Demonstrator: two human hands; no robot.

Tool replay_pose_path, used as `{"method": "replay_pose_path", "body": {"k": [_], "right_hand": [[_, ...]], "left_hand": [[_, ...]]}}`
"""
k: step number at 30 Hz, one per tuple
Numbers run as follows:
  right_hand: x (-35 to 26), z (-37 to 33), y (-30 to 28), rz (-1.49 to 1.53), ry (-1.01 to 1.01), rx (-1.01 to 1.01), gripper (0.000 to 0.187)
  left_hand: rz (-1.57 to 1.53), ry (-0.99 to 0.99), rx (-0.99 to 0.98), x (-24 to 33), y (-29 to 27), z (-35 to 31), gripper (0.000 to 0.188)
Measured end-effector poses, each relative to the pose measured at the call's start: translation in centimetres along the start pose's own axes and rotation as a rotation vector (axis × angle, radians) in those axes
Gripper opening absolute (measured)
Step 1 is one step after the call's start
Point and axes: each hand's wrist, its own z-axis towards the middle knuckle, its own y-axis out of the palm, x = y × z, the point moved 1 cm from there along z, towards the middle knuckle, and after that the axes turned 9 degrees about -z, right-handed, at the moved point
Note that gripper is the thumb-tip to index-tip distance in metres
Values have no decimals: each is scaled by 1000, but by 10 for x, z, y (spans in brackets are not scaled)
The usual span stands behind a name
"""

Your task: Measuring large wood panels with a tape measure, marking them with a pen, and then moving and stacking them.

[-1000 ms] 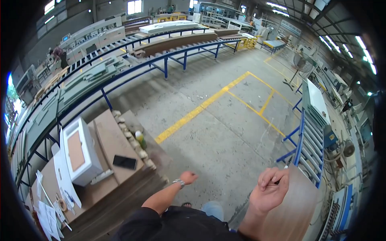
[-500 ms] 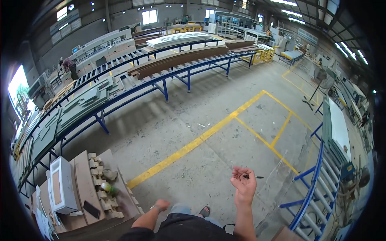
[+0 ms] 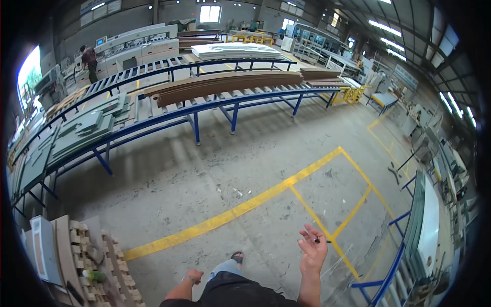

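My right hand [image 3: 313, 250] is raised over the floor at the lower right, palm up with fingers curled. A dark, thin pen-like stick [image 3: 317, 241] is held in it, its end poking out past the fingers on the right. My left hand [image 3: 193, 277] hangs low beside my left thigh, a band around its wrist. Its fingers look loosely bent but are too small to make out. One sandalled foot [image 3: 237, 257] is forward on the concrete.
Blue-framed roller conveyors [image 3: 192, 110] cross ahead, bearing brown boards [image 3: 230, 86] and grey-green panels [image 3: 84, 128]. A pallet stack [image 3: 84, 250] with a white box [image 3: 47, 250] stands at lower left. Another roller conveyor [image 3: 391, 271] is at right. A person [image 3: 89, 63] stands far left. Yellow lines [image 3: 230, 214] mark the floor.
My viewpoint has moved and turned. The pallet stack has slid toward the lower left edge, and my foot shows further forward. The pen-like stick stays in my right hand; the distant person now stands straighter.
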Motion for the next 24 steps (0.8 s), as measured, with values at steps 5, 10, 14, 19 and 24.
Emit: {"method": "replay_pose_path", "body": {"k": [5, 10, 14, 19, 24], "right_hand": [[-15, 140, -3, -39, 23, 66, 54], [34, 296, -10, -10, 43, 115, 48], [69, 434, 10, 41, 54, 127, 13], [59, 614, 58, -6, 41, 61, 19], [14, 772, 122, 40, -175, -67, 19]], "left_hand": [[456, 673, 78, 296, 32, 52, 49], [107, 957, 6, 586, 55, 18, 44], [139, 1048, 82, 708, 67, 60, 45], [450, 367, 147, 669, 41, 184, 50], [-97, 28, 159, 658, 23, 175, 40]]}}
